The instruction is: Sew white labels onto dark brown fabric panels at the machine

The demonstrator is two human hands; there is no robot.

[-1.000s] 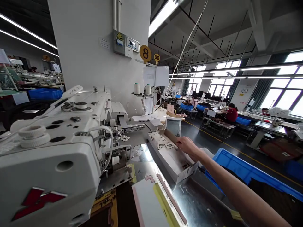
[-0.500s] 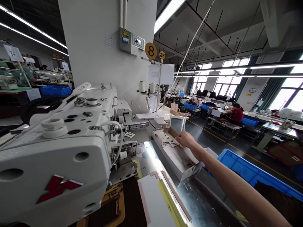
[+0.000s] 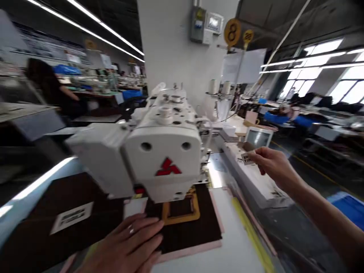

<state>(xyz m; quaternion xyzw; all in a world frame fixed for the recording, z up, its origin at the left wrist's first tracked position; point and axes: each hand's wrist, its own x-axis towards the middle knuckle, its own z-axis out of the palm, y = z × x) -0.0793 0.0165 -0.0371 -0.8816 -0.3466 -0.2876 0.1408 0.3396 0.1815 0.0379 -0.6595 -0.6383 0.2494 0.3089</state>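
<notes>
My right hand is raised over a long white cardboard box at the right of the machine and pinches a small white printed label between thumb and fingers. Lying flat with its fingers stretched out, my left hand rests on dark brown fabric on the table. The fabric sits under the head of a white sewing machine with a red logo. A yellow clamp frame presses on the fabric just beyond my left fingertips. The picture is blurred by motion.
Another dark piece with a white label lies at the left. A small screen stands behind the box. A white pillar rises behind the machine. Blue bins are at the right. A person sits at the far left.
The view swung left and down. My right hand lifted out of the box with a label pinched in it. My left hand came into view on the fabric.
</notes>
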